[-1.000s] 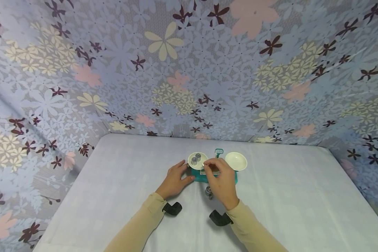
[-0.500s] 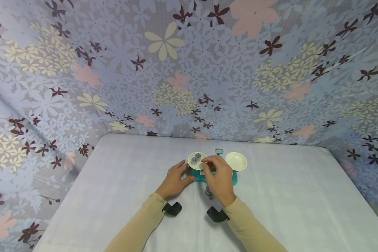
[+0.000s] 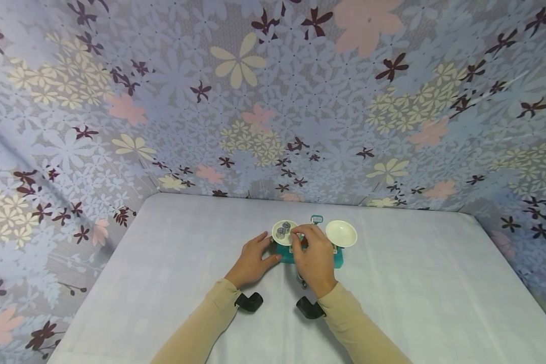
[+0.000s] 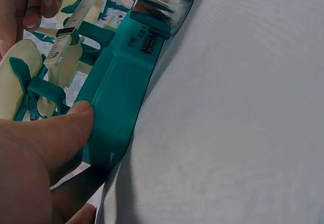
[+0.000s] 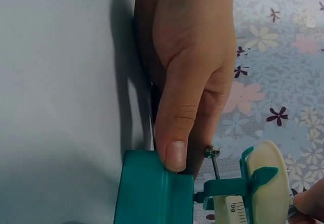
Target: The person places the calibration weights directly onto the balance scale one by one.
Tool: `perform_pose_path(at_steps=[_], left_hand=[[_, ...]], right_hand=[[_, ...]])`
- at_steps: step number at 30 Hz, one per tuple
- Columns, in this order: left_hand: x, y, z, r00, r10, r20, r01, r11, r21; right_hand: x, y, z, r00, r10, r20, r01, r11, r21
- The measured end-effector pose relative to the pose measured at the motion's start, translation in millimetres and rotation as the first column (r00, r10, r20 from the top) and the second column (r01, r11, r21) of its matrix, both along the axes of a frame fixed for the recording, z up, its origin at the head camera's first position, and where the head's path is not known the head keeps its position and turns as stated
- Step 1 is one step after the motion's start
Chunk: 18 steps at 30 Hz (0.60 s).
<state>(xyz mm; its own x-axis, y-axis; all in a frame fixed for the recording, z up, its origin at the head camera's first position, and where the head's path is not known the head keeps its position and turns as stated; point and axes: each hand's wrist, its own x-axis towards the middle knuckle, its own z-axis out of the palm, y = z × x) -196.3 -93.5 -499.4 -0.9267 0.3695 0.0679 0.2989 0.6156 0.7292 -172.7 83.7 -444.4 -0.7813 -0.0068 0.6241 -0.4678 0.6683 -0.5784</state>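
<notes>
A blue-green balance scale (image 3: 288, 257) stood on a table with a white cloth (image 3: 418, 273), a little way in from the back edge. The person's left hand (image 3: 251, 260) held the left end of the scale. Its grip was narrow, with the thumb on the front of the base and the other fingers behind it. The right hand (image 3: 317, 258) was in front of the middle of the scale, and its fingertips were at the right side of the left pan (image 3: 285, 241). Its grip was narrow too, and it pinched a small metal piece (image 5: 292, 210), mostly hidden by the fingers. Two shiny weights (image 3: 280, 233) stood upright in the cream-coloured left pan, one just behind the other. The right pan (image 3: 341, 233) was cream too, and it was on the other side of the right hand. A white strip with numbers (image 4: 63, 42) ran along the scale, with a black slider (image 4: 66, 32) on it. More metal weights (image 4: 159, 6) sat on the table just in front of the scale. Both arms had tan sleeves (image 3: 364, 326), and each wrist wore a black holder (image 3: 249, 302). Behind the table was a wall (image 3: 273, 101) covered in flowers, mostly pale blue, with some pink, cream and dark red ones.
</notes>
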Motion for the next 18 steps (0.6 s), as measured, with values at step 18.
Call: perform_pose_path(at_steps=[18], left_hand=[[2.7, -0.7, 2.7, 1.000, -0.013, -0.009, 0.013, 1.000, 0.023]], right_hand=[[-4.5, -1.9, -4.2, 0.984, -0.093, -0.154, 0.120, 0.978, 0.173]])
